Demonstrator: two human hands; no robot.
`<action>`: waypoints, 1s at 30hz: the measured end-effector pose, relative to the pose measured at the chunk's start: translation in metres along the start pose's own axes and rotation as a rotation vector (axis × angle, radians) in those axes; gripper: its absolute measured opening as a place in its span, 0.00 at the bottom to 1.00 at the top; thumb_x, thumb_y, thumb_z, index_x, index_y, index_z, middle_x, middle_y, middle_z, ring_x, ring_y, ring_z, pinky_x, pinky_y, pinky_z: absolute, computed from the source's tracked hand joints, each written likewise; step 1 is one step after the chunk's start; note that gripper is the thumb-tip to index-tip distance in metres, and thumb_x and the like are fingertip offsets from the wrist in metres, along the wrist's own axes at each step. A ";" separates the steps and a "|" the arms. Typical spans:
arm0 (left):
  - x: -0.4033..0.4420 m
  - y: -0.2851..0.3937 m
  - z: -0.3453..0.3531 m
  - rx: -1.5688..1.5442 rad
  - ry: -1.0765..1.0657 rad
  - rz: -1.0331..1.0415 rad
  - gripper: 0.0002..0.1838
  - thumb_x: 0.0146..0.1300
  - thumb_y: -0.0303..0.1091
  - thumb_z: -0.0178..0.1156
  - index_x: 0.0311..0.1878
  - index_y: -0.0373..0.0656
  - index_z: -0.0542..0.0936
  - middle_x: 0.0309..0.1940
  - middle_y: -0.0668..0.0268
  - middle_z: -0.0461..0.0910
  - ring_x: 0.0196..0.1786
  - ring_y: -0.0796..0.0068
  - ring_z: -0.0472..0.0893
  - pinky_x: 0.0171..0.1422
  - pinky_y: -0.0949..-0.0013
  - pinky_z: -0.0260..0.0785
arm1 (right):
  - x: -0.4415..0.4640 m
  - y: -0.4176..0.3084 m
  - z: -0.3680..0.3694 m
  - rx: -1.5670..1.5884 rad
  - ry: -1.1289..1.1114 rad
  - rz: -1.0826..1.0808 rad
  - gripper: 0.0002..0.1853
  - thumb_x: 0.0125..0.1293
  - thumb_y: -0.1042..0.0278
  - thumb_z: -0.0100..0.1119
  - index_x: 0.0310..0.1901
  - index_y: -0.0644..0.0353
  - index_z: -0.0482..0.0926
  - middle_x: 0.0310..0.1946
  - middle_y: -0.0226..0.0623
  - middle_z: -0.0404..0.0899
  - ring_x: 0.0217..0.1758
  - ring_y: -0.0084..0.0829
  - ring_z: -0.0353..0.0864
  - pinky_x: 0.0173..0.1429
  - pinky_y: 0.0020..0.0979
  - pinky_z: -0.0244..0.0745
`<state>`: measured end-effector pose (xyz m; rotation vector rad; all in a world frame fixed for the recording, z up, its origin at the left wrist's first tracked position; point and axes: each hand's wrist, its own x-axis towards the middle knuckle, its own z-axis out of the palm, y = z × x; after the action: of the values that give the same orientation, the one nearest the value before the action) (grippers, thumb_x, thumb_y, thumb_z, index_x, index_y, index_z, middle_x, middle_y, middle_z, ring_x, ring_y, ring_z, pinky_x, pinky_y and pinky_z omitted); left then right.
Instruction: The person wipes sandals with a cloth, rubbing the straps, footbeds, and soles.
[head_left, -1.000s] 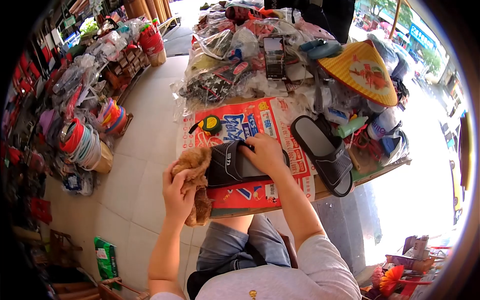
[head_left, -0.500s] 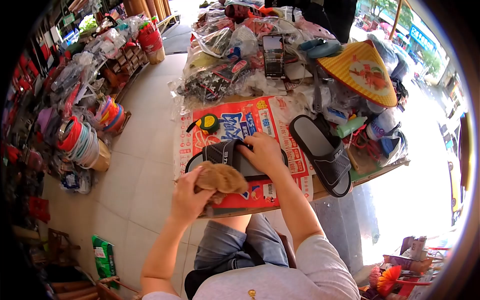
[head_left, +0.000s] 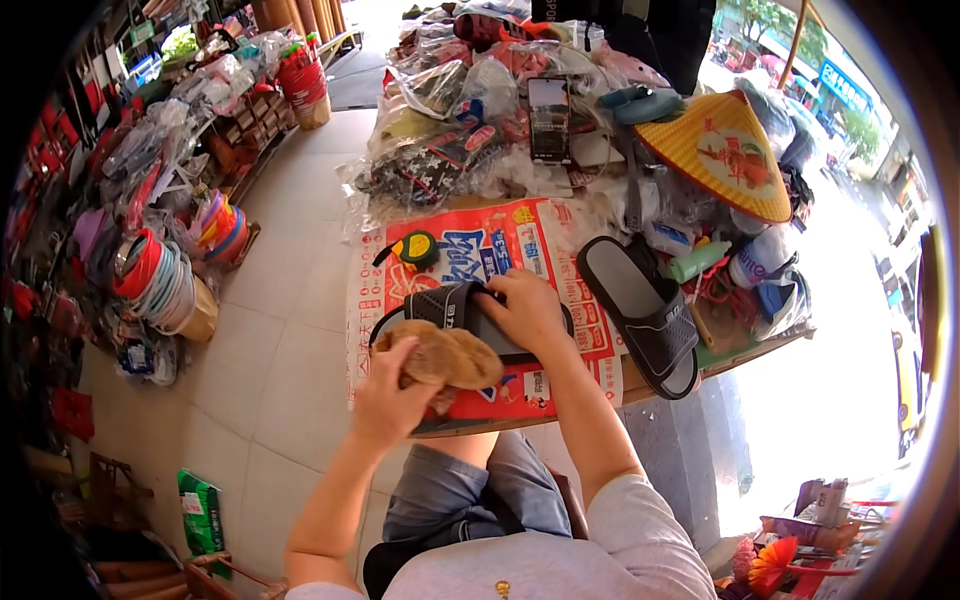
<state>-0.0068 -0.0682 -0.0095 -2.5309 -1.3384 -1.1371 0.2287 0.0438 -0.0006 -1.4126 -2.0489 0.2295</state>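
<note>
A black slide sandal point(head_left: 445, 303) lies sideways on a red printed sheet point(head_left: 470, 403) at the table's front. My left hand point(head_left: 392, 395) grips a brown fluffy cloth point(head_left: 450, 358), which covers part of the sandal's near side. My right hand point(head_left: 525, 308) is on the same sandal, its fingers closed at the strap opening and partly hidden there. A second black sandal point(head_left: 640, 310) rests to the right, near the table edge. Behind the first sandal is a yellow and black tape measure point(head_left: 415, 250).
Plastic-wrapped goods and a phone point(head_left: 549, 120) are heaped at the back of the table. A yellow conical hat point(head_left: 722, 150) and a green bottle point(head_left: 698, 262) lie at the right. Buckets point(head_left: 165, 285) stand on the floor at the left.
The brown cloth in my left hand has moved right, from the sandal's left end to its near side. My right hand has stayed at the strap.
</note>
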 end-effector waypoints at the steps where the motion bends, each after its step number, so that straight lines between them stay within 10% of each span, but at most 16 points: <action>1: 0.000 -0.007 -0.010 0.023 0.014 0.000 0.10 0.52 0.29 0.68 0.39 0.49 0.85 0.61 0.56 0.74 0.56 0.48 0.79 0.57 0.55 0.76 | -0.002 -0.001 0.001 0.006 0.013 0.001 0.15 0.61 0.50 0.66 0.35 0.54 0.86 0.33 0.38 0.81 0.43 0.42 0.81 0.46 0.43 0.75; 7: -0.011 -0.042 -0.053 0.055 0.176 -0.338 0.19 0.46 0.17 0.60 0.41 0.47 0.85 0.61 0.48 0.71 0.63 0.48 0.74 0.65 0.56 0.71 | -0.002 -0.003 -0.001 0.021 0.030 0.014 0.14 0.61 0.51 0.67 0.36 0.54 0.86 0.31 0.37 0.81 0.41 0.41 0.81 0.45 0.42 0.75; 14: 0.007 0.016 -0.017 -0.198 0.082 -0.047 0.19 0.44 0.20 0.66 0.42 0.50 0.86 0.65 0.49 0.67 0.64 0.46 0.73 0.66 0.54 0.70 | 0.000 0.000 0.002 0.063 -0.004 0.045 0.12 0.60 0.55 0.67 0.37 0.54 0.85 0.31 0.36 0.81 0.40 0.40 0.81 0.42 0.41 0.75; 24: -0.037 -0.053 -0.041 -0.240 0.213 -0.571 0.12 0.52 0.21 0.62 0.41 0.44 0.83 0.57 0.53 0.70 0.58 0.56 0.76 0.58 0.58 0.73 | 0.000 -0.006 -0.010 0.480 0.242 0.035 0.12 0.60 0.65 0.66 0.45 0.57 0.85 0.37 0.39 0.82 0.42 0.37 0.82 0.48 0.35 0.76; 30: 0.027 0.044 -0.036 -0.731 0.214 -0.297 0.16 0.56 0.26 0.64 0.50 0.42 0.80 0.56 0.57 0.72 0.61 0.58 0.73 0.67 0.61 0.65 | -0.043 -0.064 -0.046 0.503 0.111 -0.438 0.59 0.49 0.54 0.82 0.76 0.63 0.52 0.76 0.47 0.53 0.76 0.41 0.62 0.75 0.43 0.60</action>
<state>0.0145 -0.0902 0.0461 -2.5448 -1.4691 -2.2368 0.2156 -0.0296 0.0485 -0.6455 -1.9672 0.4298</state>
